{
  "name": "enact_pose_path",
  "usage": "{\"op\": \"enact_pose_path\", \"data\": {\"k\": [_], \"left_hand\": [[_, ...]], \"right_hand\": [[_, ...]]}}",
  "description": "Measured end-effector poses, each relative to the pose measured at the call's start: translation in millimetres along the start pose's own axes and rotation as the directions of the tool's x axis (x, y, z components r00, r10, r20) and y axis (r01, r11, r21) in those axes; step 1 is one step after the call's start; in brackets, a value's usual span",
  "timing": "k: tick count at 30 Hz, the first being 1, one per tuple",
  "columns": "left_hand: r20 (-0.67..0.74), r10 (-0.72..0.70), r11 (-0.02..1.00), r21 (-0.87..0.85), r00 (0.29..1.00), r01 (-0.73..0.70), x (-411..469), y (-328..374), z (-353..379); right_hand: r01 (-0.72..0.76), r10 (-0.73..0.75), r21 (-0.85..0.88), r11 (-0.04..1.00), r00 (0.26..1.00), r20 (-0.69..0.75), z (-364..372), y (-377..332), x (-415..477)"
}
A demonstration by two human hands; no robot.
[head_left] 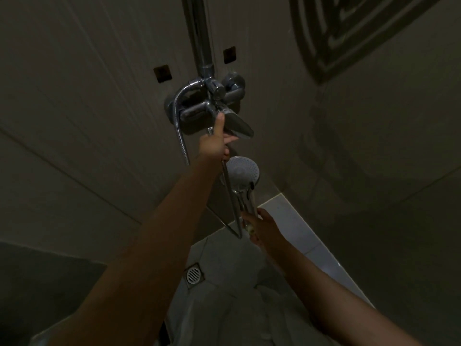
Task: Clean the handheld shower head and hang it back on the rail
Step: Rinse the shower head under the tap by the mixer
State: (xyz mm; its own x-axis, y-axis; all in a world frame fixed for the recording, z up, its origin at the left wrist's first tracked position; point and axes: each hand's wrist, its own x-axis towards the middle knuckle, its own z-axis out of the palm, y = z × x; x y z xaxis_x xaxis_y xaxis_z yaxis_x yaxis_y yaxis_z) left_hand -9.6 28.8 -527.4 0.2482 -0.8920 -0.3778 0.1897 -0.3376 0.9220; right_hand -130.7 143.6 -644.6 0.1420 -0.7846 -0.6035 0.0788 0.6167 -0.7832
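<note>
Left hand (216, 143) is clamped on mixer lever (238, 126); shower head (243, 171), just below the lever, is gripped by its handle in right hand (262, 226).

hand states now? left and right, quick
Left hand: grips the lever, thumb against it, fingers beneath.
Right hand: holds the shower head by its handle.

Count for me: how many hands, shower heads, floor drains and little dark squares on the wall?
Hands: 2, left hand and right hand
Round silver handheld shower head: 1
Square metal floor drain: 1
Small dark square wall tiles: 2
Total: 6
</note>
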Motion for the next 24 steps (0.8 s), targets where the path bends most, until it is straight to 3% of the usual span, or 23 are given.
{"op": "enact_pose_path", "data": {"k": [11, 15, 20, 24], "left_hand": [[0.019, 0.017, 1.0, 0.014, 1.0, -0.017, -0.5, -12.4, -7.9], [-0.031, -0.1, 0.986, 0.134, 0.995, 0.103, -6.6, -60.1, -28.9], [-0.202, -0.214, 0.963, 0.121, 0.956, 0.241, -18.7, -122.7, -46.9], [-0.148, -0.257, 0.928, 0.238, 0.955, 0.286, -27.8, -152.8, -49.5]], "right_hand": [[-0.042, 0.046, 0.144, 0.989, 0.999, -0.025, -6.5, 1.2, 2.7], [-0.061, 0.064, 0.134, 0.989, 0.998, -0.02, -4.6, 0.6, 7.1], [-0.074, 0.075, 0.042, 0.996, 0.997, -0.019, -6.8, 6.8, 22.1], [-0.059, 0.058, 0.064, 0.996, 0.998, 0.012, -6.6, 12.4, 30.1]]}}
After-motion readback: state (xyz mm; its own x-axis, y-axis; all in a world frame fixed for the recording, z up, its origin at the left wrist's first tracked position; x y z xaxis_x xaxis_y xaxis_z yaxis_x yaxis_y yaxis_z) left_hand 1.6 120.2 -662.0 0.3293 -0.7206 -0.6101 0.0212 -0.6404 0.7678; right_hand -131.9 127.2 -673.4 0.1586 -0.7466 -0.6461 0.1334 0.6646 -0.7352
